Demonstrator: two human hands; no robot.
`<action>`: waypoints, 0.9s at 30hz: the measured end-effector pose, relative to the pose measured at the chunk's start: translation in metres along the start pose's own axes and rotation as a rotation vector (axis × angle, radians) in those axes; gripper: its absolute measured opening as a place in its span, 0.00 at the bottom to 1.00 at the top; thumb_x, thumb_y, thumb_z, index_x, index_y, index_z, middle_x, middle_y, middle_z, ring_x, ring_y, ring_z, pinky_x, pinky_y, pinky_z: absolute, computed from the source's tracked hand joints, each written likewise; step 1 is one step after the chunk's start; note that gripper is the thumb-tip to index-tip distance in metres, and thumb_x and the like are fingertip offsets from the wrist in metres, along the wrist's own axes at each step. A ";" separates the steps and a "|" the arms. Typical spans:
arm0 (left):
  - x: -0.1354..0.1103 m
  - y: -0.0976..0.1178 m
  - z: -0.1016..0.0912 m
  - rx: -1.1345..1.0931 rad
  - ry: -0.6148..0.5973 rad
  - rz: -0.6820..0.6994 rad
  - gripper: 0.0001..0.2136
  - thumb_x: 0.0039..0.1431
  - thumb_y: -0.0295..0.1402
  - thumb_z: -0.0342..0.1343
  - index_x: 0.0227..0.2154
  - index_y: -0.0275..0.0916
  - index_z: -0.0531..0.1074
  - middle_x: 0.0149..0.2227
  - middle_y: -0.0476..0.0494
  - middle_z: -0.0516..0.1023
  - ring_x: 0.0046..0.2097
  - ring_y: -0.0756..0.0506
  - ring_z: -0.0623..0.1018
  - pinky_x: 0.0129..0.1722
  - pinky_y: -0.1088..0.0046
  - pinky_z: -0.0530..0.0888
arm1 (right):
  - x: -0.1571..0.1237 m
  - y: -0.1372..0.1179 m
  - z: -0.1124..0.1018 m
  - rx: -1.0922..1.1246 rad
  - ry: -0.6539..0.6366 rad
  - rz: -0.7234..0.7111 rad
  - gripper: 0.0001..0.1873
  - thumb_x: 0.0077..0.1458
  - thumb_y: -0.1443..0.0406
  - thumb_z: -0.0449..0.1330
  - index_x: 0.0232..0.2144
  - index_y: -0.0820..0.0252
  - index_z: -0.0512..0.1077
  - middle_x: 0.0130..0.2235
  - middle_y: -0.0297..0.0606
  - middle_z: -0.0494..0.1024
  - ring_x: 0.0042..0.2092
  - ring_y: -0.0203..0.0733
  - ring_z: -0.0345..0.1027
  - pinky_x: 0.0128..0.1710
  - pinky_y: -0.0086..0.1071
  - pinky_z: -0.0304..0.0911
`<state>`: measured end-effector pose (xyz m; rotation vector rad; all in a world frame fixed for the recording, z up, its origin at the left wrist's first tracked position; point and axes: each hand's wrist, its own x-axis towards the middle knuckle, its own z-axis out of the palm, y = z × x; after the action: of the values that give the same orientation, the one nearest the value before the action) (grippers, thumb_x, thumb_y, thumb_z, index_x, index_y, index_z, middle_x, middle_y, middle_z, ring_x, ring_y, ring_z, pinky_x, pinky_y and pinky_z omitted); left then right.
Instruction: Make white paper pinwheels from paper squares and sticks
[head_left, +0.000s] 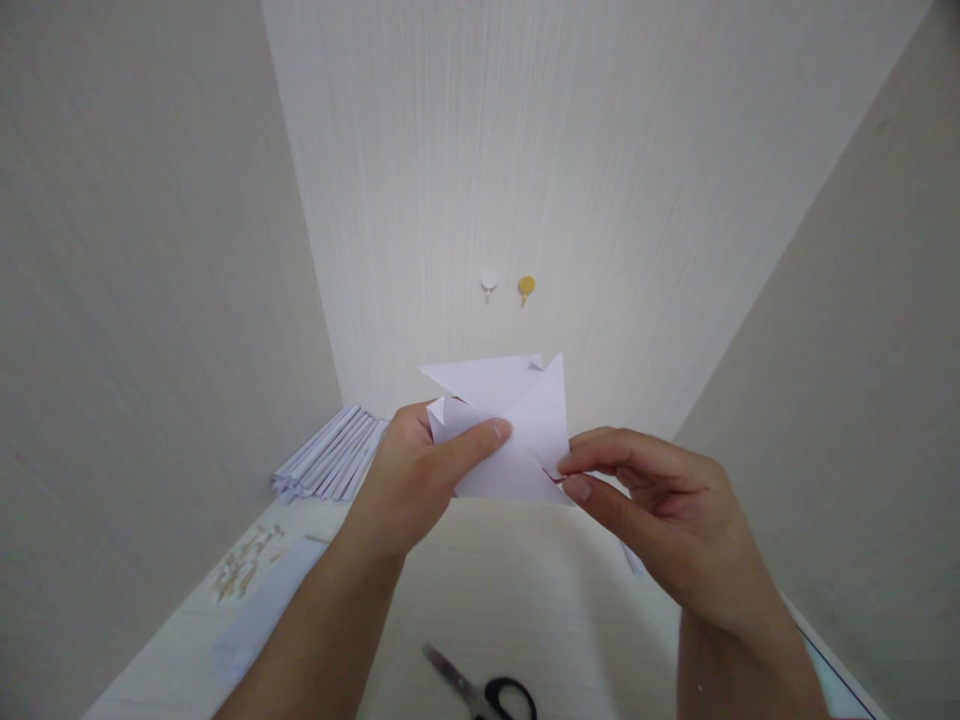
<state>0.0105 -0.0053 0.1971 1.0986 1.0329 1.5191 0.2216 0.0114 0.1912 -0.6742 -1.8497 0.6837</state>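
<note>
The pinwheel-shaped white paper (536, 415) is held up above the tabletop (495, 580), in front of the wall, between the two hands. The left hand (420, 460) is clamped on it: the thumb lies across the front face with its tip near the middle, where the cuts converge, and the other fingers are mostly hidden behind. The right hand (664, 500) is at the paper's lower right corner, index finger and thumb almost together; whether they pinch the flap or only touch its edge cannot be told.

From the right fingertips, the paper extends left and upward, so its middle is nearer the left thumb. It is roughly square, showing no strong long axis, with pointed flaps at the corners and small folds at the upper right and left.

Black-handled scissors (454, 677) lie below on the tabletop, blades pointing up and left, cut off by the frame. At left are a stack of folded white paper (330, 460), small tan pieces (247, 565) and a pale flat sheet (270, 600). A white hook (489, 280) and a yellow hook (526, 285) are on the wall. No brand, label or writing is readable.
</note>
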 end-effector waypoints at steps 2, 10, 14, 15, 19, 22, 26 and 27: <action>0.000 0.000 0.000 0.002 -0.003 -0.003 0.15 0.47 0.41 0.73 0.33 0.35 0.82 0.29 0.41 0.85 0.29 0.41 0.82 0.27 0.69 0.76 | 0.000 -0.001 0.001 -0.006 -0.006 0.005 0.03 0.61 0.65 0.69 0.36 0.50 0.83 0.36 0.34 0.84 0.38 0.41 0.77 0.38 0.31 0.73; -0.003 0.003 0.001 0.014 -0.007 0.002 0.13 0.47 0.41 0.72 0.29 0.36 0.81 0.26 0.43 0.83 0.25 0.44 0.80 0.24 0.72 0.73 | 0.002 -0.002 0.003 0.000 0.025 0.035 0.03 0.59 0.65 0.70 0.33 0.50 0.83 0.33 0.33 0.85 0.35 0.39 0.78 0.36 0.29 0.74; -0.003 0.003 0.001 -0.011 -0.021 0.011 0.13 0.48 0.40 0.72 0.29 0.36 0.81 0.27 0.43 0.83 0.26 0.44 0.80 0.25 0.72 0.74 | 0.003 -0.004 0.004 0.019 0.053 0.052 0.02 0.57 0.66 0.71 0.33 0.51 0.84 0.33 0.33 0.85 0.34 0.39 0.79 0.34 0.28 0.74; -0.003 0.003 0.001 -0.015 -0.027 0.014 0.13 0.48 0.40 0.72 0.30 0.36 0.82 0.27 0.43 0.84 0.26 0.44 0.80 0.26 0.72 0.74 | 0.003 -0.005 0.004 0.024 0.058 0.055 0.02 0.57 0.66 0.71 0.33 0.51 0.84 0.32 0.33 0.85 0.34 0.39 0.79 0.34 0.27 0.74; -0.004 0.003 0.002 -0.021 -0.028 0.013 0.13 0.48 0.40 0.72 0.32 0.35 0.82 0.28 0.42 0.84 0.27 0.44 0.81 0.26 0.72 0.75 | 0.002 -0.006 0.005 0.039 0.071 0.068 0.02 0.56 0.65 0.72 0.32 0.51 0.84 0.32 0.32 0.85 0.33 0.37 0.79 0.33 0.26 0.74; -0.004 0.003 0.002 -0.022 -0.024 0.011 0.13 0.48 0.40 0.72 0.32 0.36 0.82 0.29 0.42 0.85 0.28 0.43 0.81 0.27 0.71 0.75 | 0.002 -0.005 0.005 0.050 0.077 0.082 0.03 0.56 0.65 0.72 0.32 0.50 0.84 0.32 0.32 0.85 0.34 0.37 0.80 0.34 0.25 0.74; -0.004 0.002 0.002 -0.017 -0.013 0.003 0.13 0.48 0.40 0.72 0.32 0.36 0.82 0.28 0.43 0.84 0.27 0.44 0.81 0.26 0.71 0.75 | 0.001 -0.005 0.005 0.048 0.079 0.099 0.03 0.56 0.65 0.72 0.33 0.50 0.83 0.32 0.32 0.85 0.34 0.37 0.80 0.34 0.25 0.74; -0.004 0.002 0.002 -0.016 -0.009 0.002 0.13 0.48 0.40 0.72 0.32 0.36 0.82 0.28 0.43 0.84 0.27 0.43 0.81 0.26 0.71 0.74 | 0.002 -0.005 0.005 0.049 0.080 0.101 0.03 0.56 0.65 0.72 0.33 0.51 0.83 0.32 0.33 0.85 0.34 0.37 0.80 0.34 0.25 0.74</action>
<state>0.0126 -0.0095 0.1992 1.0943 1.0122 1.5199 0.2155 0.0087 0.1940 -0.7568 -1.7292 0.7545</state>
